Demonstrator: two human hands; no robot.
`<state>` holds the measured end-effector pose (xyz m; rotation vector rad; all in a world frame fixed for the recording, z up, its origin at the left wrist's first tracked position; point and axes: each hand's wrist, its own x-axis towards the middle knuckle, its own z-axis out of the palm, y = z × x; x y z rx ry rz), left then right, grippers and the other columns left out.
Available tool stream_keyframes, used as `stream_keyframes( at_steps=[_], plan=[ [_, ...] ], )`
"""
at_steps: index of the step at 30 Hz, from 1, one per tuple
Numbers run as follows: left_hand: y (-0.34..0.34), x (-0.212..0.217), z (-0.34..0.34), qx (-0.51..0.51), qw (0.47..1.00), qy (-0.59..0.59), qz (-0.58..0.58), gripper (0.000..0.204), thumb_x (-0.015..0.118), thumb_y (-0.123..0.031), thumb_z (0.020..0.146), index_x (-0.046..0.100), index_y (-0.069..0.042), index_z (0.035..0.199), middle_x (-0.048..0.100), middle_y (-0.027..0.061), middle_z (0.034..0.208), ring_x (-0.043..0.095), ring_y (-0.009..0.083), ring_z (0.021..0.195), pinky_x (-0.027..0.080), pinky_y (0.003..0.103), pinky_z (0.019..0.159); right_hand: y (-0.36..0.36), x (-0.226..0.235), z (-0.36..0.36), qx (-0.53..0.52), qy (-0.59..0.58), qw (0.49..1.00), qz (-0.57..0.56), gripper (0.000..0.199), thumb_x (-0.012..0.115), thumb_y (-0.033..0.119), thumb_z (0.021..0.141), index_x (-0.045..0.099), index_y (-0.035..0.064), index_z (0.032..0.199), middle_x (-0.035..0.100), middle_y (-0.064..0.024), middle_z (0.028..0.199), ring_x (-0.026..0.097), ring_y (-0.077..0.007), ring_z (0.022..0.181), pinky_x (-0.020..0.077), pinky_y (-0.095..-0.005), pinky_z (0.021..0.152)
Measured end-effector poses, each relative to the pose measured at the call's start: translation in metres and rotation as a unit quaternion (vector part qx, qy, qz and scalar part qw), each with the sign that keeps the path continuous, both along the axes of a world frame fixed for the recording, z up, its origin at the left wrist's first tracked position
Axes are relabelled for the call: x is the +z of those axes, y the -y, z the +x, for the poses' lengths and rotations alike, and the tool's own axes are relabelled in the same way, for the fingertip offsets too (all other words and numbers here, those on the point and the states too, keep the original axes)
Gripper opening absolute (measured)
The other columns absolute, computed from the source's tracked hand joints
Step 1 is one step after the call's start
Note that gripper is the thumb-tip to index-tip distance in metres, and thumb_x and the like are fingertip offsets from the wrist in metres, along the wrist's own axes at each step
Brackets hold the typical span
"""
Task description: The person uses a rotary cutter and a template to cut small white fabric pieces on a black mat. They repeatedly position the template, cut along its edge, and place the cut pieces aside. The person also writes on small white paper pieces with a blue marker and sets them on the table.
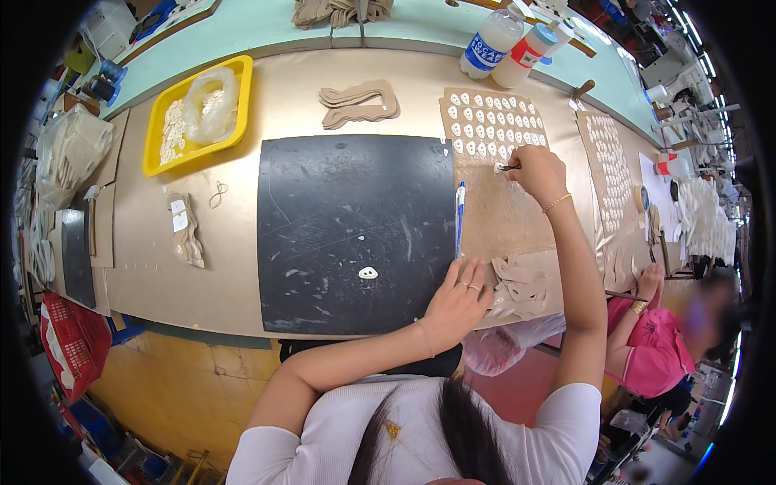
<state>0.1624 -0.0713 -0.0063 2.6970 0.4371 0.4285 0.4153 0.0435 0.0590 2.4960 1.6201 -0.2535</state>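
Note:
My right hand (537,171) pinches a small black tool that looks like tweezers (509,167). Its tip touches a white piece (499,168) at the lower edge of several rows of matching white pieces (482,121) on a brown sheet (501,212). My left hand (457,301) rests with fingers stretched out at the right edge of a black mat (347,194), holding nothing. Beside its fingertips lies a blue-and-white pen (461,218). One white piece with two holes (368,273) lies on the mat. Brown cut pieces (521,287) are stacked right of my left hand.
A yellow tray (151,145) at far left holds white pieces and a plastic bag (212,97). Brown cut-outs (360,105) lie behind the mat, a tied bundle (187,230) left of it. Two bottles (495,40) (525,56) stand at the back. A co-worker (655,335) sits at right.

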Motion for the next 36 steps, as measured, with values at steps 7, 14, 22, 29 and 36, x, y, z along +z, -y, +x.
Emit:
stream_keyframes(
  at_steps=[7, 14, 22, 29, 36],
  plan=[
    [0.002, -0.009, 0.000, 0.009, 1.000, 0.021, 0.014, 0.030, 0.055, -0.018, 0.090, 0.064, -0.004, 0.115, 0.053, 0.0300, 0.139, 0.046, 0.0394, 0.137, 0.029, 0.055, 0.115, -0.023, 0.001, 0.009, 0.058, 0.016, 0.997, -0.058, 0.016, 0.084, 0.020, 0.070, 0.077, 0.0138, 0.083, 0.075, -0.0105, 0.085, 0.072, -0.0287, 0.080, 0.0564, -0.0396, 0.072],
    [-0.001, -0.012, -0.001, 0.010, 1.000, 0.020, 0.020, 0.033, 0.055, -0.020, 0.090, 0.063, 0.000, 0.114, 0.053, 0.0302, 0.140, 0.047, 0.0392, 0.137, 0.030, 0.052, 0.116, 0.010, -0.035, 0.052, -0.147, -0.377, 0.912, 0.062, 0.016, 0.085, 0.015, 0.078, 0.075, 0.0042, 0.085, 0.070, -0.0005, 0.074, 0.052, -0.0044, 0.056, 0.0373, -0.0214, 0.049],
    [0.003, -0.015, -0.001, -0.014, 1.000, 0.005, 0.011, 0.041, 0.050, -0.021, 0.092, 0.058, 0.004, 0.123, 0.052, 0.0343, 0.140, 0.045, 0.0446, 0.138, 0.025, 0.053, 0.121, 0.045, -0.037, 0.048, -0.279, -0.569, 0.747, 0.203, 0.020, 0.080, 0.014, 0.085, 0.075, 0.0019, 0.100, 0.064, 0.0038, 0.075, 0.040, -0.0001, 0.053, 0.0285, -0.0195, 0.046],
    [-0.005, -0.007, -0.015, -0.005, 0.987, 0.150, -0.058, 0.041, 0.066, -0.021, 0.082, 0.062, -0.005, 0.120, 0.057, 0.0195, 0.137, 0.048, 0.0355, 0.136, 0.028, 0.056, 0.116, 0.044, 0.018, -0.064, 0.029, -0.420, 0.893, 0.157, 0.022, 0.082, 0.019, 0.081, 0.077, 0.0014, 0.094, 0.073, -0.0069, 0.082, 0.063, -0.0134, 0.065, 0.0483, -0.0298, 0.061],
    [-0.042, 0.029, -0.113, 0.194, 0.962, 0.166, -0.102, 0.035, 0.078, -0.014, 0.075, 0.069, -0.011, 0.108, 0.064, 0.0088, 0.121, 0.059, 0.0286, 0.116, 0.037, 0.046, 0.097, 0.055, 0.016, -0.189, 0.133, -0.277, 0.946, 0.102, 0.020, 0.077, 0.022, 0.082, 0.076, 0.0029, 0.088, 0.072, -0.0144, 0.088, 0.071, -0.0341, 0.079, 0.0551, -0.0426, 0.072]
  ],
)
